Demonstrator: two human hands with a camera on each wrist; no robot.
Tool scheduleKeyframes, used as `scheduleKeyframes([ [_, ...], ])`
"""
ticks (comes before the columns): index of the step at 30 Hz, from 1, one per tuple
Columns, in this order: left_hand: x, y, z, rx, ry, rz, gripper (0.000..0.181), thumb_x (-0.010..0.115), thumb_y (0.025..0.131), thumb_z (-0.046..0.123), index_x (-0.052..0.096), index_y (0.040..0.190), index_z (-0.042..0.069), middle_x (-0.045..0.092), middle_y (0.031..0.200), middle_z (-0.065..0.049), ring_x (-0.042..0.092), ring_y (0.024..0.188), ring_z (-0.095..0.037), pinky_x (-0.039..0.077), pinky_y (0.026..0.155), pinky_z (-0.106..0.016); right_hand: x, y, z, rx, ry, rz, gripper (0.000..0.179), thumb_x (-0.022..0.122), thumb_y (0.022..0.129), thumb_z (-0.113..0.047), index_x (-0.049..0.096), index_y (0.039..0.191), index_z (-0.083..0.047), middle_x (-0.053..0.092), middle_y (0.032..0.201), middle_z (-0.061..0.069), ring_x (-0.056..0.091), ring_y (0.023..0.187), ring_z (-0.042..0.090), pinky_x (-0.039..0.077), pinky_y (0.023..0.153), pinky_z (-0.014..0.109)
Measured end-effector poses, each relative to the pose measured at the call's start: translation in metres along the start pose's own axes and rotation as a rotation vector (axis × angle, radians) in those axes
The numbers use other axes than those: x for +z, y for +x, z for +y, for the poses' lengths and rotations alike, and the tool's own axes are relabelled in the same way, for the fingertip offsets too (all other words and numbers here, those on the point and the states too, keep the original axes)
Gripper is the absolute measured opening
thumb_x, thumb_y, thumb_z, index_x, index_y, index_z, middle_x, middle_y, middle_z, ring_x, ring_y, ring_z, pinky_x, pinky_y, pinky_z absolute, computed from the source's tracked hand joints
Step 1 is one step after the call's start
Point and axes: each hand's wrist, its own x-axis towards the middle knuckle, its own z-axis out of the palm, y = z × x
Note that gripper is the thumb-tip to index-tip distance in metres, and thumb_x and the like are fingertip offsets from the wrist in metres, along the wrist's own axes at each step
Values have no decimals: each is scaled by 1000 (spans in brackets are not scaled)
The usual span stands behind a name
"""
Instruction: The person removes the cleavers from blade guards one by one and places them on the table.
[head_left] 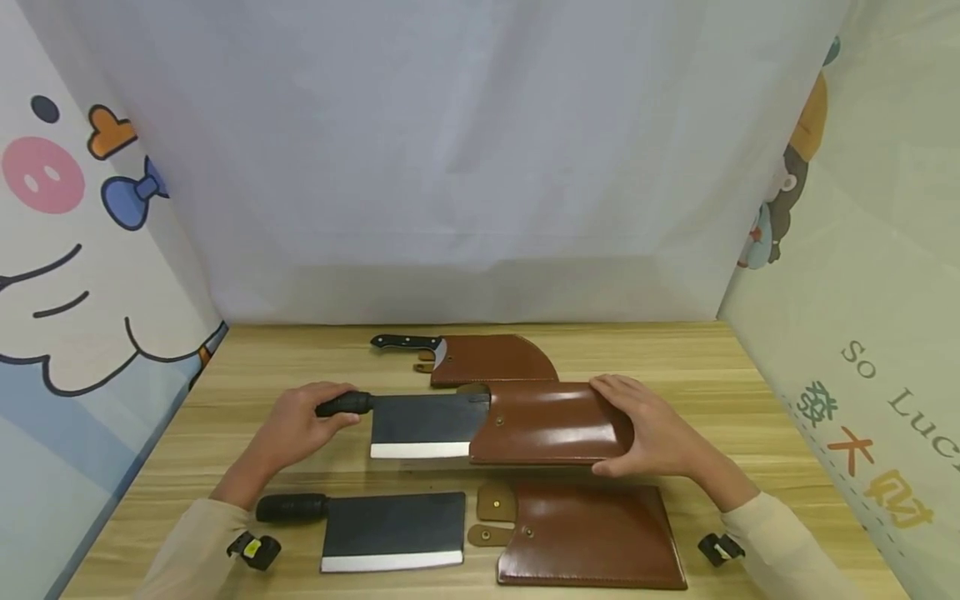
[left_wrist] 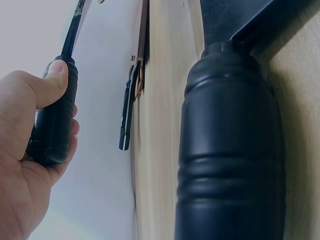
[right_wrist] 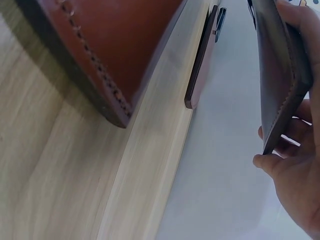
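My left hand [head_left: 303,422] grips the black handle [head_left: 347,404] of a cleaver [head_left: 423,423], thumb along the handle in the left wrist view. The front part of its dark blade lies inside a brown leather sheath [head_left: 555,421]; the rear part, with its bright edge, shows outside. My right hand [head_left: 651,427] holds the sheath by its closed right end, fingers on the upper edge and thumb on the lower. In the right wrist view the fingers curl round the sheath [right_wrist: 280,75]. Cleaver and sheath are raised over the wooden table [head_left: 202,442].
Nearest me lies a second cleaver [head_left: 393,529] with a black handle, beside another brown sheath [head_left: 592,533] whose strap flaps point left. Farther back rests a sheathed knife [head_left: 491,358] with a riveted black handle. A white curtain [head_left: 465,167] hangs behind the table.
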Motion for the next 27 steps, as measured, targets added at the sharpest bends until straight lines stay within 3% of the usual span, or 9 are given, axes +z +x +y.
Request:
scheduleKeyframes([
  [16,-8,-4,-4,-7,-5,-9,40,82,89,17,72,124,0,74,115,-16,73,96,-31,58,77,-50,-3,-8,4,12,2,13,116,90,66,-61,43,153,0,46,153,24,38,142,48,38,108,68],
  [27,-17,-6,-8,-24,11,2,36,82,89,20,74,121,5,75,111,-11,69,87,-20,56,72,-42,-14,-15,9,49,-3,29,116,93,64,-58,44,153,-1,44,154,23,38,142,47,39,106,69],
])
